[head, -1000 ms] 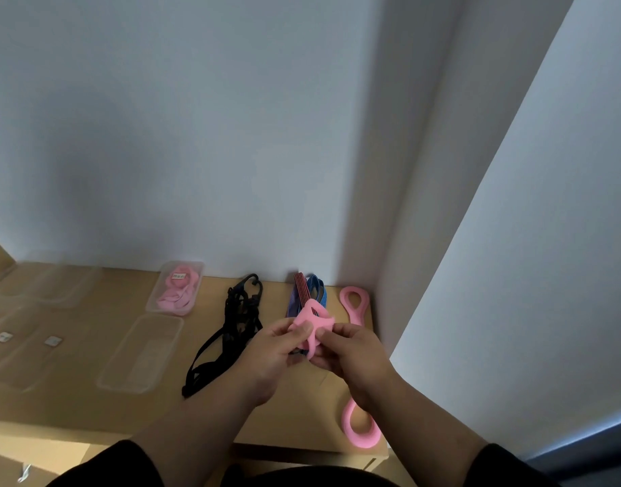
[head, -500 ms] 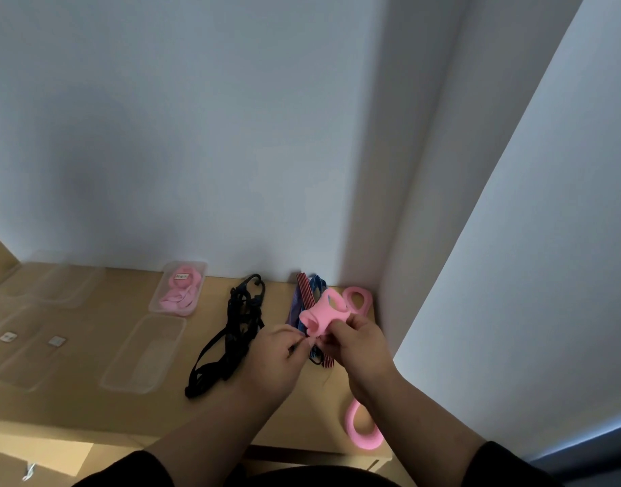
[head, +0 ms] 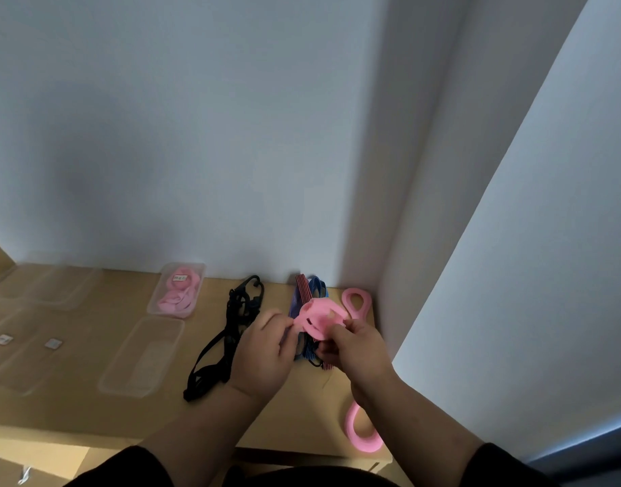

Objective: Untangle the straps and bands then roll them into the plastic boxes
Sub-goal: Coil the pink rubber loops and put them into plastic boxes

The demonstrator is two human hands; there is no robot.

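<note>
Both hands' fingers (head: pixel 280 319) pinch a soft pink band (head: pixel 319 316) above the wooden worktop (head: pixel 91 409). Left of it lie tangled black straps (head: pixel 231 332) and clear plastic boxes (head: pixel 142 356); striped bands (head: pixel 307 291) sit behind.

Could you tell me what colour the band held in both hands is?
Pink band, clearest in the head view.

Wooden tabletop (head: pixel 91 409): clear boxes (head: pixel 142 356), black straps (head: pixel 228 332), striped bands (head: pixel 307 290), pink loop (head: pixel 361 430).

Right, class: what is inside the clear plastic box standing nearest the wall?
The plastic box holds coiled pink bands with a small white label on top. Anything beneath them is covered.
</note>
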